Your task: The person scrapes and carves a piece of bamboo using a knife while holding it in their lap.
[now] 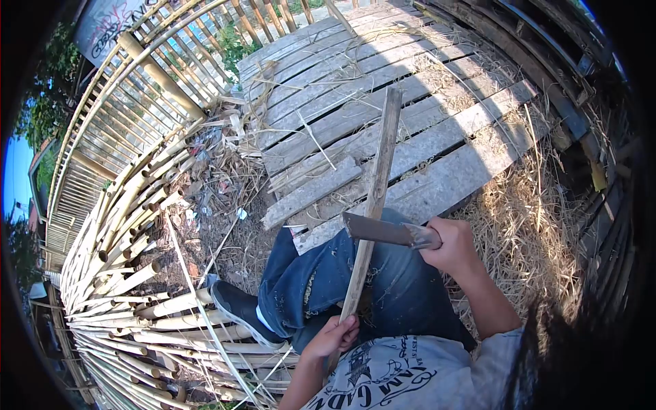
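My left hand (pixel 332 336) is closed around the lower end of a long brown strip (pixel 384 150) that looks like split bamboo. It slants up and away past my knees, its far end over the wooden planks. In my right hand (pixel 453 247) is the handle of a machete (pixel 378 229), its short, wide blade pointing left. The blade crosses in front of the strip above my thigh; whether the two touch, I cannot tell. My jeans (pixel 403 287) are behind both, dotted with small shavings.
Weathered planks (pixel 307 147) form a low platform ahead, with a loose board (pixel 314 193) on it. Cut bamboo poles (pixel 184 304) are piled at left beneath a bamboo fence (pixel 130 137). Straw-like shavings (pixel 526 232) cover the ground at right, beside stacked timber (pixel 519 41).
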A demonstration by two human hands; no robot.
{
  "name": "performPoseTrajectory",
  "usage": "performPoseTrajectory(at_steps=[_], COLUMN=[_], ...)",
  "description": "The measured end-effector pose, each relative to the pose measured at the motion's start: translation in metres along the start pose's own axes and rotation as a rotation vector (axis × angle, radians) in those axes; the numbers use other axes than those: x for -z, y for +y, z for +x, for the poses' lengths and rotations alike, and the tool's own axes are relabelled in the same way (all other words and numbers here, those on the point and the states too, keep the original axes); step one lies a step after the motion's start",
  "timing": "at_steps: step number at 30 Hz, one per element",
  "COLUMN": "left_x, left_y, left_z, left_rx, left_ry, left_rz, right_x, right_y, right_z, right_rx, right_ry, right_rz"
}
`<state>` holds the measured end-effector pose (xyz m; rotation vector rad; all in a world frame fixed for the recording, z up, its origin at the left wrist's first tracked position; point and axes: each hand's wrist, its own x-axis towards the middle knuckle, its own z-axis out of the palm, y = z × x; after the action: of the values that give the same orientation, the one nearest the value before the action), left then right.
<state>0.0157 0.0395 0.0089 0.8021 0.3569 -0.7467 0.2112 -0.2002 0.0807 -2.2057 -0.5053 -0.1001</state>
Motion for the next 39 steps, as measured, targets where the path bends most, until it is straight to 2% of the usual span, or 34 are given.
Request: performPoseTrajectory(at_steps=[2,8,13,20,24,28,30,31,34,35,36,38,39], left_x=[-0.004,-0.01,-0.016,-0.014,-0.021,-0.021,-0.024,-0.026,-0.04,-0.034,-0.034,-0.033,-0.036], left_y=[-0.005,-0.013,-0.017,-0.019,-0.013,-0.022,-0.015,-0.015,-0.008,-0.011,-0.011,-0.011,-0.013], left_z=[0.001,0.006,0.003,-0.002,-0.001,0.006,0.005,0.0,0.002,0.003,0.004,0.001,-0.001], left_rx=[-0.006,0.093,0.086,0.085,0.116,0.085,0.074,0.082,0.141,0.151,0.141,0.114,0.132], left_ry=[-0.006,0.026,0.112,0.063,0.059,0.032,0.034,0.042,0.111,0.077,0.077,0.108,0.11], left_rz=[0.043,0.08,0.158,0.214,0.17,0.205,0.204,0.196,0.192,0.163,0.164,0.235,0.23], right_x=[0.01,0.027,0.028,0.044,0.043,0.056,0.049,0.053,0.064,0.058,0.055,0.056,0.057], right_y=[0.009,0.044,0.036,0.062,0.054,0.064,0.045,0.048,0.077,0.075,0.061,0.059,0.068], right_z=[0.011,0.029,0.03,0.039,0.031,0.032,0.021,0.02,0.033,0.028,0.023,0.02,0.02], right_rx=[0.047,0.068,0.063,0.156,0.022,0.066,0.057,0.15,0.056,0.053,0.005,0.17,0.157], right_ry=[-0.019,-0.126,-0.094,-0.13,-0.236,-0.205,-0.297,-0.281,-0.204,-0.189,-0.255,-0.337,-0.35], right_rz=[-0.4,-0.763,-0.749,-0.812,-0.846,-0.873,-0.874,-0.877,-0.883,-0.918,-0.895,-0.871,-0.863])
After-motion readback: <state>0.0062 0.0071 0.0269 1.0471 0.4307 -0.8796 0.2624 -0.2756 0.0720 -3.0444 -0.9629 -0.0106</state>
